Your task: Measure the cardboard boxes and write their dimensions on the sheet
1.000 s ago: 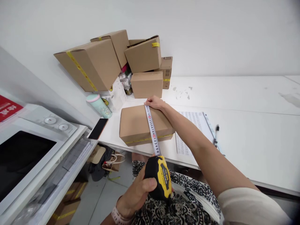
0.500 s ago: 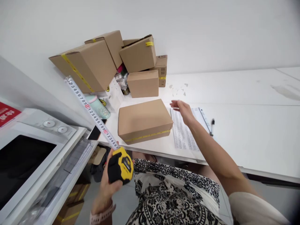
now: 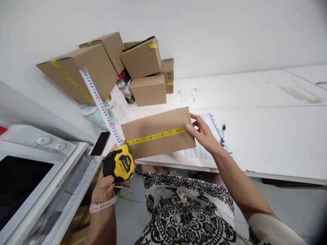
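Observation:
My left hand (image 3: 103, 187) is wrapped round a black and yellow tape measure (image 3: 120, 165). Its white blade (image 3: 102, 108) is pulled out, slanting up and to the left over the table's corner. A cardboard box (image 3: 155, 122) with a strip of yellow tape faces me, tipped up at the front edge of the table. The box's right end is gripped by my right hand (image 3: 204, 134), thumb on the front face and fingers behind. At the box's left end, fingers of my left hand sit close behind the tape measure; whether they press on the box is hidden.
More cardboard boxes (image 3: 143, 59) are stacked against the wall at the back left. A printed sheet (image 3: 196, 153) and a marker (image 3: 223, 135) lie to the right. A phone (image 3: 100, 143) and a mint bottle (image 3: 95, 115) are at left, beside a microwave (image 3: 28, 170).
My right hand has closed on the box, which has turned so its taped side faces up toward me. The left hand with the tape measure has moved up, to the box's left end.

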Available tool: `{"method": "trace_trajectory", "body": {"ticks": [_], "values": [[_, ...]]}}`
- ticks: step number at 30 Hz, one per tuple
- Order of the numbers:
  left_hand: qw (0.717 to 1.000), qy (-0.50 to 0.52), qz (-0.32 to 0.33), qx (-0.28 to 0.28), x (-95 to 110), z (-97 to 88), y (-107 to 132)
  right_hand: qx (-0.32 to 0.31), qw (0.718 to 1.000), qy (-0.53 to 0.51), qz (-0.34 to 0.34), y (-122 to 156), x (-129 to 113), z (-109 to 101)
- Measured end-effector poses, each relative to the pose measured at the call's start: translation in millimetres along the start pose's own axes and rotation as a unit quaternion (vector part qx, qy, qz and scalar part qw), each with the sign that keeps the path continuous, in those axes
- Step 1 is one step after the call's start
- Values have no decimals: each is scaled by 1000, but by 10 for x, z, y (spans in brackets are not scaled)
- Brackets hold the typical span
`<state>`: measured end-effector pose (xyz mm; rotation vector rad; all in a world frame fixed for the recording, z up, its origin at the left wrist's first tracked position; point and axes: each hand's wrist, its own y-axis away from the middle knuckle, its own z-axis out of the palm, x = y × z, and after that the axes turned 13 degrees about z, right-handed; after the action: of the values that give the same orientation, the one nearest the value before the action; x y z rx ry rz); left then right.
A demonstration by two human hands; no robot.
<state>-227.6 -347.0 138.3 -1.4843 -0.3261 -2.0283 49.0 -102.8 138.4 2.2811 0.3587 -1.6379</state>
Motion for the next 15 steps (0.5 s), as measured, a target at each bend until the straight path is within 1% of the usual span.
{"method": "trace_trajectory", "body": {"ticks": [2, 5, 7, 9, 10, 11, 13, 15], "values": [[999, 19, 17, -25, 107, 156, -93, 26, 1000, 4, -4, -48, -68, -41], [997, 40, 31, -65, 198, 388, -219, 24, 999, -17, 21, -249, -75, -18], [994, 55, 50, -75, 223, 504, -223, 28, 999, -17, 34, -438, -60, 17], [992, 78, 59, -81, 218, 585, -128, 51, 998, 17, 27, -636, -66, 41], [990, 91, 49, -93, 203, 620, -45, 65, 997, 44, 15, -730, -83, 46], [988, 104, 25, -112, 180, 656, 52, 78, 994, 73, -3, -819, -111, 46], [979, 123, -52, -156, 116, 744, 264, 95, 987, 116, -57, -973, -194, 39], [964, 137, -131, -187, 41, 863, 444, 89, 981, 124, -118, -1098, -305, 40]]}}
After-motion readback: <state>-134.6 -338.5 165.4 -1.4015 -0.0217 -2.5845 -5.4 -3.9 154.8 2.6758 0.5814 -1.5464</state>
